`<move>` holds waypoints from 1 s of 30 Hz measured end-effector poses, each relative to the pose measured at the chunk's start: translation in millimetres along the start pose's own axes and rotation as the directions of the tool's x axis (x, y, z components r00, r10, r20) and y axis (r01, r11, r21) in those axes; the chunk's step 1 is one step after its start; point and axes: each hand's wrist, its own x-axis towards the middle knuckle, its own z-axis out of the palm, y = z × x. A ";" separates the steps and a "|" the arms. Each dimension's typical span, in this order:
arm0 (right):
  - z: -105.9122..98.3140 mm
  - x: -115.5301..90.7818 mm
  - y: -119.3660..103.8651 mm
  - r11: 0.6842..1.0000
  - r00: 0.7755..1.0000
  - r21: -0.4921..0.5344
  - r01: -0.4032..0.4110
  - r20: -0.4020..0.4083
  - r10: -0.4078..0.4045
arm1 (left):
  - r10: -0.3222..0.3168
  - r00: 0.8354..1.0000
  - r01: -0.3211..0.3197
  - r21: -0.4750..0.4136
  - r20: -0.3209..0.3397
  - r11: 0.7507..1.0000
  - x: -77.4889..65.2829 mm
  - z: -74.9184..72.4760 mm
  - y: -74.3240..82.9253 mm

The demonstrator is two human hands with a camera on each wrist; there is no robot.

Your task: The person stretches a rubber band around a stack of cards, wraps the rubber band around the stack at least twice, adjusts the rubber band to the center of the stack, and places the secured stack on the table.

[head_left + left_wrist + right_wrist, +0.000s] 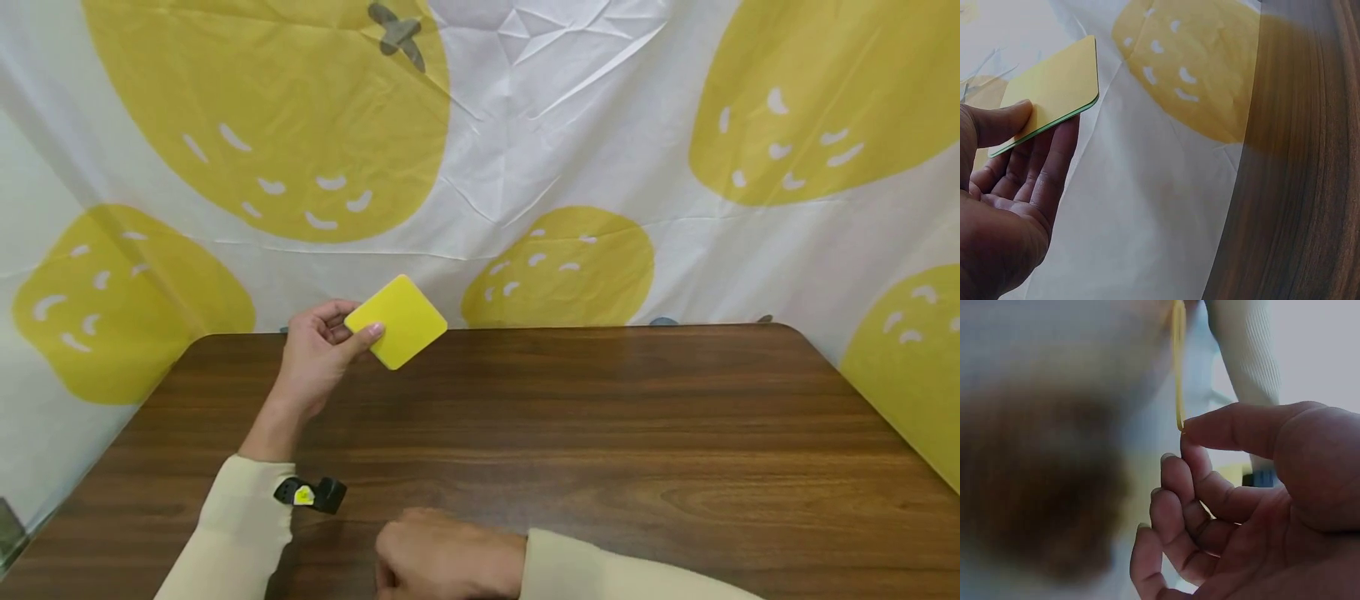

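My left hand [315, 354] pinches a yellow square card [408, 321] with rounded corners, thumb on its face and fingers behind. The card is raised above the far left part of the table. In the left wrist view, a green layer shows along the lower edge of the yellow card [1060, 81]. Low in the head view, my right hand [446, 554] has bent fingers, and what it holds is hidden there. The right wrist view has the thumb and forefinger of my right hand [1241, 481] pinching the end of a thin yellow strip [1178, 369]; its kind is unclear.
A dark brown wooden table [637, 433] spreads below both hands. Behind it hangs a white cloth [540, 125] with large yellow fruit prints. A black wrist camera [322, 494] sits on the left sleeve. A brown shape [1041, 494] is blurred in the right wrist view.
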 end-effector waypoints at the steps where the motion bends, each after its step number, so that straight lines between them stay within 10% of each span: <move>1: -4.5 -2.4 4.7 1.000 1.000 0.019 0.006 -0.015 -0.006 | 0.001 1.000 -0.001 -0.001 -0.001 1.000 0.0 0.2 0.2; 6: -31.5 -20.2 41.8 0.973 0.981 0.222 -0.055 -0.167 0.094 | 0.007 1.000 -0.007 -0.003 0.001 1.000 -0.5 1.1 1.6; 13: -59.1 -49.4 104.8 0.925 0.896 0.368 -0.094 -0.373 0.240 | 0.021 1.000 -0.021 -0.012 0.021 1.000 -1.6 4.6 7.3; 24: -81.9 -95.0 176.1 0.831 0.772 0.453 -0.324 -0.381 0.509 | 0.034 0.999 -0.031 -0.055 0.039 0.998 -0.1 21.3 20.9; 30: -77.3 -102.6 195.6 0.828 0.747 0.364 -0.426 -0.375 0.549 | 0.022 0.998 -0.019 -0.048 0.052 0.999 -0.2 26.8 22.0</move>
